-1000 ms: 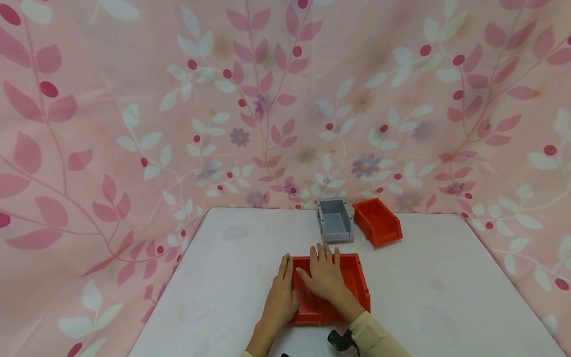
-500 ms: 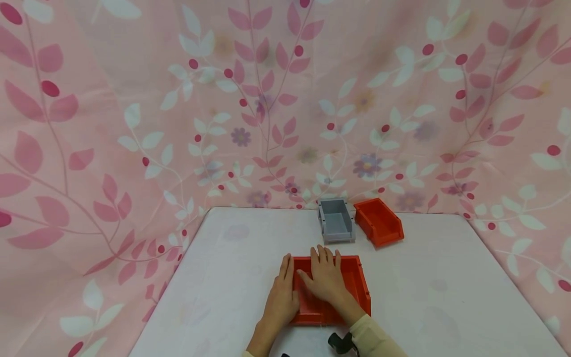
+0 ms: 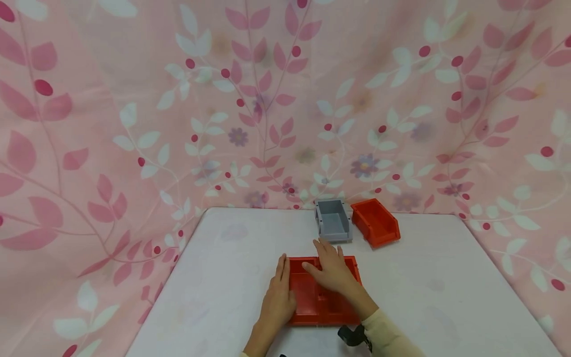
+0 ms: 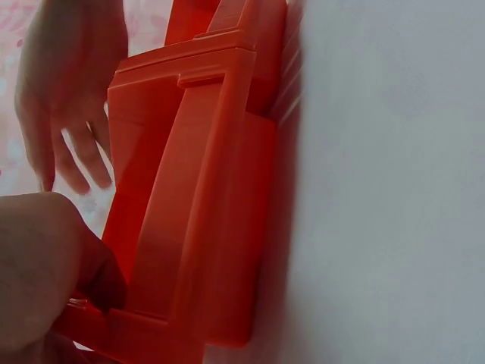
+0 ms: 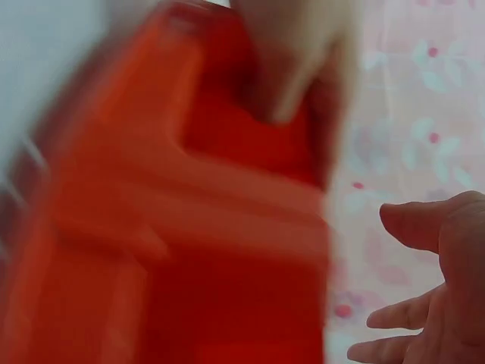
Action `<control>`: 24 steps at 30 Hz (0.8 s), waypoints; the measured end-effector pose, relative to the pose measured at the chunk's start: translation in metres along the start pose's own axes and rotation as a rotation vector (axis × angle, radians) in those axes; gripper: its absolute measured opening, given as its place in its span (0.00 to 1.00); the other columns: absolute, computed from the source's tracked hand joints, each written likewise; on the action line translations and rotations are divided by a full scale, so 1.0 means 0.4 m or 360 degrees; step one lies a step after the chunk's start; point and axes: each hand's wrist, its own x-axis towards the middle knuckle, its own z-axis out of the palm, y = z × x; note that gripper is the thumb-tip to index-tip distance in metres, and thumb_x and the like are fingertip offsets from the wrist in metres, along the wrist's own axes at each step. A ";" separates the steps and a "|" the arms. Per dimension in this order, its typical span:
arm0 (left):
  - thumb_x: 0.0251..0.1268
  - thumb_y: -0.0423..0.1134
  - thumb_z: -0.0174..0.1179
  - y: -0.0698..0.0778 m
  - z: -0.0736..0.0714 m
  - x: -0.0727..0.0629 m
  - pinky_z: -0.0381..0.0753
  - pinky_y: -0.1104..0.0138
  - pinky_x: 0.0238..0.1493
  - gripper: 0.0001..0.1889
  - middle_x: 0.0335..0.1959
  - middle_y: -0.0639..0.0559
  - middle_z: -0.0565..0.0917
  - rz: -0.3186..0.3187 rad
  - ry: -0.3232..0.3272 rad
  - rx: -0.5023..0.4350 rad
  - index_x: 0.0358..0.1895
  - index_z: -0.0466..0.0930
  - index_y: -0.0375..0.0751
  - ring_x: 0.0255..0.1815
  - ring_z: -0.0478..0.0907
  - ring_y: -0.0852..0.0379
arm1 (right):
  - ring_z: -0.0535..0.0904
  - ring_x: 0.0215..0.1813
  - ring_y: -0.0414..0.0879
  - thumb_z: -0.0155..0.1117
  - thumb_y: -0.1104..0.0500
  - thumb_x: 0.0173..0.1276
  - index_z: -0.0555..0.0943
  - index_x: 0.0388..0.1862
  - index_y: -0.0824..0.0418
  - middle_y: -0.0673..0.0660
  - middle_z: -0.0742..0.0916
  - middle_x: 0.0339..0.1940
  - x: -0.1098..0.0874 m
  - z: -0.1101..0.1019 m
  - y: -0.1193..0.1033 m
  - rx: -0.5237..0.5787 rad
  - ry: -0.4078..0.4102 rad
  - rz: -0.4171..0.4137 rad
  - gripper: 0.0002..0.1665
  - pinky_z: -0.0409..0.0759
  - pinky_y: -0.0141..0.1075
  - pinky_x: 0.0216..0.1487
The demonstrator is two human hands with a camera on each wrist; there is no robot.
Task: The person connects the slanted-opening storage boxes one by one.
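A large red bin (image 3: 323, 302) lies on the white table (image 3: 232, 277) close to the front edge. My left hand (image 3: 278, 291) rests flat against the bin's left wall, fingers straight. In the left wrist view its thumb (image 4: 45, 265) sits at the corner of the red bin (image 4: 197, 197). My right hand (image 3: 332, 271) hovers over the far half of the bin with relaxed, spread fingers reaching its far rim, and it holds nothing. The right wrist view is blurred: the red bin (image 5: 167, 227) fills it, with my right hand's fingers (image 5: 428, 227) open at the right edge.
A small grey bin (image 3: 333, 225) and a small red bin (image 3: 375, 222) stand side by side at the table's far edge, just beyond my right hand. A pink leaf-patterned cloth (image 3: 134, 124) hangs behind and around the table.
My right hand has lifted off the inside of the big red bin and slid forward to its far rim. The left hand stays against the left wall.
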 end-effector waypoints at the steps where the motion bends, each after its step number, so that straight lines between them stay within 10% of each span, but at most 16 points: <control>1: 0.61 0.23 0.62 -0.002 -0.002 0.000 0.87 0.56 0.43 0.47 0.85 0.46 0.52 -0.0011 -0.0007 0.0007 0.84 0.52 0.37 0.61 0.77 0.43 | 0.57 0.80 0.67 0.66 0.47 0.74 0.63 0.80 0.70 0.71 0.66 0.79 0.003 -0.018 0.001 0.0011 0.0016 -0.0001 0.46 0.42 0.67 0.77; 12: 0.56 0.24 0.59 -0.014 -0.025 0.018 0.75 0.65 0.23 0.49 0.85 0.51 0.51 0.0023 -0.0075 0.0008 0.84 0.52 0.41 0.70 0.71 0.40 | 0.63 0.74 0.75 0.65 0.53 0.75 0.61 0.76 0.78 0.78 0.67 0.75 0.081 -0.176 0.099 -0.0088 0.0132 -0.0089 0.43 0.55 0.71 0.72; 24: 0.56 0.22 0.59 -0.013 -0.012 0.031 0.87 0.51 0.44 0.46 0.85 0.48 0.53 0.0033 -0.0084 0.0028 0.83 0.58 0.44 0.69 0.72 0.38 | 0.67 0.71 0.73 0.61 0.60 0.75 0.63 0.74 0.80 0.78 0.71 0.71 0.181 -0.206 0.204 -0.0062 0.0055 0.0049 0.37 0.64 0.65 0.71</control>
